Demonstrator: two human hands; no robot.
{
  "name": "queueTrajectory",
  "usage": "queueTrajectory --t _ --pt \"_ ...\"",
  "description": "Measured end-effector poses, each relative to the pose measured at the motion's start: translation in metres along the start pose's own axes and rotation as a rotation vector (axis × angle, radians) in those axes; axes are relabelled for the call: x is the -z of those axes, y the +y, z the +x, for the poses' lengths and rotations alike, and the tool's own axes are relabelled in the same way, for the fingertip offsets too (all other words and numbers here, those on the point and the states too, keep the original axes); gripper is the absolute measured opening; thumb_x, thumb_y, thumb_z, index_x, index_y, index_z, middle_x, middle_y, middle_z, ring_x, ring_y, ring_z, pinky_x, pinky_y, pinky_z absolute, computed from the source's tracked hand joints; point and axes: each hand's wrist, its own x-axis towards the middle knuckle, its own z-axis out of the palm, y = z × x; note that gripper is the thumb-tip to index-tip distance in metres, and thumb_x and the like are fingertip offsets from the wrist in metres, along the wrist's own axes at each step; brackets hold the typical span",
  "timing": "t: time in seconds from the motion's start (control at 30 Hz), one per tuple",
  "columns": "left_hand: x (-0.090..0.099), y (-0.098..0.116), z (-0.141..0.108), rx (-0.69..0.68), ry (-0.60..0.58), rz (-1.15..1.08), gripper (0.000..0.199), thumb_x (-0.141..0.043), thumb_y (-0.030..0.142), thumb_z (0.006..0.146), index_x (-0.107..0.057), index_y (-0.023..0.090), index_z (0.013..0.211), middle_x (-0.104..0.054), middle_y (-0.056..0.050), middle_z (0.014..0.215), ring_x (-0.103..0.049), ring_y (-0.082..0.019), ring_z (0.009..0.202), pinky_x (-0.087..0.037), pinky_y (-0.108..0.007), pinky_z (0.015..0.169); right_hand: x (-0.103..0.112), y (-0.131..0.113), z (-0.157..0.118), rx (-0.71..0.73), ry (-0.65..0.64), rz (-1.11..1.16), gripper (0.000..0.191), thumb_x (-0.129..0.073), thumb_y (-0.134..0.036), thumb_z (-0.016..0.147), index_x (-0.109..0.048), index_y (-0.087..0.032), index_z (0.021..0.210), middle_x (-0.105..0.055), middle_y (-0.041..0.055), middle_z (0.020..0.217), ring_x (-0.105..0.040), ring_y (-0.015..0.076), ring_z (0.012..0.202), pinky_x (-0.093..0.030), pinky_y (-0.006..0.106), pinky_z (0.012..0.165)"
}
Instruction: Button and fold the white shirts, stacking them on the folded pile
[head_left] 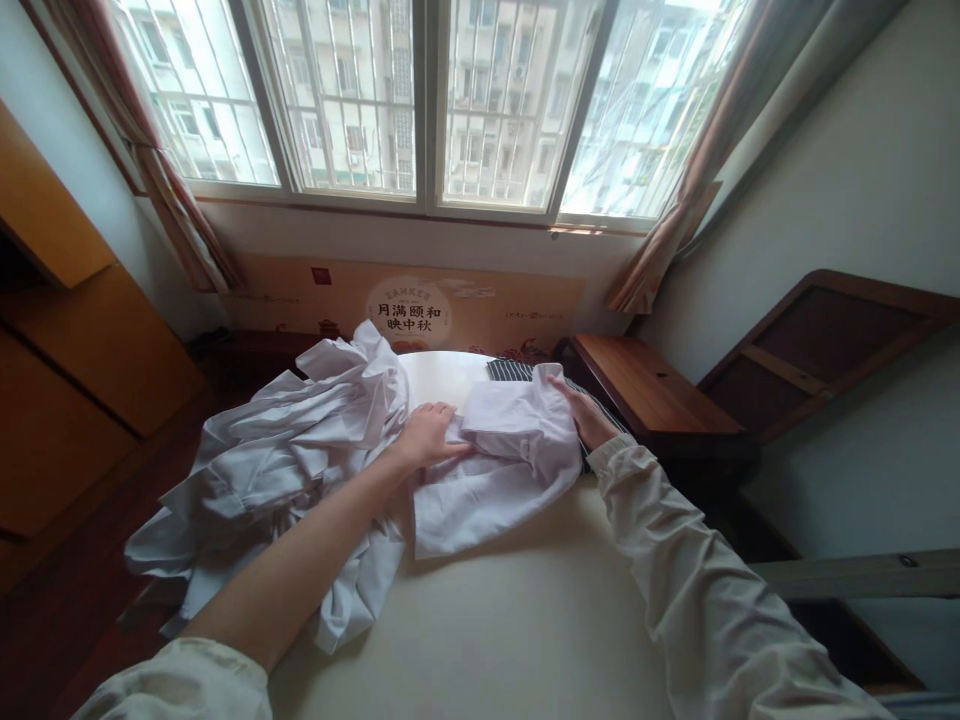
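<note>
A white shirt [495, 480] lies partly folded on the pale tabletop [525, 620]. My right hand [589, 412] grips its far right edge, fingers wrapped around the raised cloth. At the shirt's left side my left hand [431, 437] rests low, thumb and fingers apart, touching the cloth's edge; part of its fingertips is hard to make out. A large crumpled heap of white garments [292, 470] spreads to the left and hangs past the table's edge. Behind the shirt lies a dark striped cloth [510, 370], mostly covered.
A brown wooden cabinet [645, 375] stands beyond the table at right. Orange-brown cupboards [82, 360] stand at left. A printed banner [480, 300] runs below the barred window [345, 100], between curtains [169, 190]. A wooden-framed panel [825, 340] leans at right.
</note>
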Motion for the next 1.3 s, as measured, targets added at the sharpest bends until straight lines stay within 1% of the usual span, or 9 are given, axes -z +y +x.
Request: queueTrajectory --t 0.2,0.33,0.47,0.57,0.73,0.83,0.93,1.1,1.3 --pt "0.020 0.009 -0.001 -0.036 -0.145 0.040 0.028 -0.060 0.044 0.099 -0.078 0.023 0.097 -0.079 -0.011 0.099 -0.074 -0.027 0.093 -0.049 -0.033 0.088 0.012 0.015 -0.007 0.063 0.000 -0.239 0.044 -0.084 -0.027 0.061 -0.073 -0.016 0.102 -0.078 0.0099 0.099 -0.071 0.0304 0.090 -0.059 0.043 0.082" --pt "0.055 0.002 -0.015 0.035 -0.151 0.020 0.043 -0.052 0.051 0.101 -0.077 0.023 0.082 -0.078 -0.011 0.087 -0.073 -0.027 0.080 -0.045 -0.031 0.072 0.019 0.003 0.004 0.232 0.135 -0.213 0.044 -0.080 -0.031 0.067 -0.071 -0.017 0.108 -0.076 0.0067 0.104 -0.068 0.0276 0.095 -0.057 0.043 0.089" --pt "0.098 -0.006 -0.041 0.145 -0.151 0.138 0.050 -0.047 0.049 0.102 -0.076 0.020 0.073 -0.075 -0.014 0.080 -0.073 -0.030 0.079 -0.046 -0.033 0.075 0.020 -0.013 0.025 0.343 0.089 -0.064 0.054 -0.082 -0.040 0.071 -0.067 -0.018 0.118 -0.075 0.0057 0.109 -0.068 0.0261 0.100 -0.055 0.043 0.096" --pt "0.112 -0.007 -0.058 0.213 -0.252 0.274 0.040 -0.056 0.044 0.097 -0.076 0.017 0.074 -0.074 -0.016 0.077 -0.074 -0.032 0.082 -0.048 -0.035 0.077 0.015 -0.011 0.042 0.318 0.096 -0.193 0.064 -0.083 -0.041 0.072 -0.064 -0.016 0.128 -0.074 0.0111 0.115 -0.068 0.0291 0.104 -0.054 0.047 0.098" --pt "0.101 0.001 -0.060 0.193 -0.305 0.356 0.032 -0.070 0.045 0.089 -0.077 0.014 0.090 -0.077 -0.021 0.089 -0.075 -0.037 0.090 -0.051 -0.039 0.079 -0.015 0.008 0.045 0.379 0.267 -0.816 0.078 -0.082 -0.039 0.075 -0.055 -0.011 0.144 -0.060 0.0242 0.144 -0.055 0.0403 0.134 -0.041 0.057 0.116" --pt "0.086 0.006 -0.048 0.133 -0.157 0.285 0.039 -0.064 0.051 0.094 -0.075 0.014 0.104 -0.077 -0.020 0.100 -0.075 -0.036 0.092 -0.052 -0.039 0.080 -0.042 0.017 0.031 0.511 0.036 -1.033 0.061 -0.076 -0.046 0.085 -0.063 -0.017 0.137 -0.063 0.0189 0.144 -0.055 0.0372 0.135 -0.041 0.054 0.117" --pt "0.065 0.015 -0.033 -0.007 -0.071 0.167 0.044 -0.064 0.058 0.094 -0.072 0.018 0.110 -0.075 -0.017 0.112 -0.074 -0.033 0.097 -0.052 -0.038 0.085 -0.064 0.023 0.020 0.498 -0.096 -1.173 0.041 -0.077 -0.042 0.085 -0.072 -0.020 0.119 -0.069 0.0174 0.133 -0.061 0.0370 0.126 -0.046 0.051 0.110" --pt "0.031 0.027 -0.010 -0.079 -0.151 0.141 0.041 -0.070 0.053 0.091 -0.072 0.018 0.113 -0.074 -0.017 0.115 -0.074 -0.034 0.103 -0.053 -0.039 0.087 -0.075 0.024 0.017 0.390 -0.018 -1.204 0.015 -0.064 -0.024 0.089 -0.073 -0.020 0.099 -0.076 0.0134 0.109 -0.069 0.0288 0.100 -0.051 0.036 0.087" --pt "0.022 0.019 0.004 0.016 -0.176 0.159 0.031 -0.049 0.033 0.104 -0.074 0.016 0.110 -0.077 -0.018 0.113 -0.076 -0.032 0.101 -0.053 -0.037 0.083 -0.042 0.007 0.021 0.339 0.291 -0.820 0.017 -0.057 -0.035 0.090 -0.069 -0.023 0.091 -0.076 0.0079 0.090 -0.067 0.0262 0.083 -0.049 0.035 0.078"
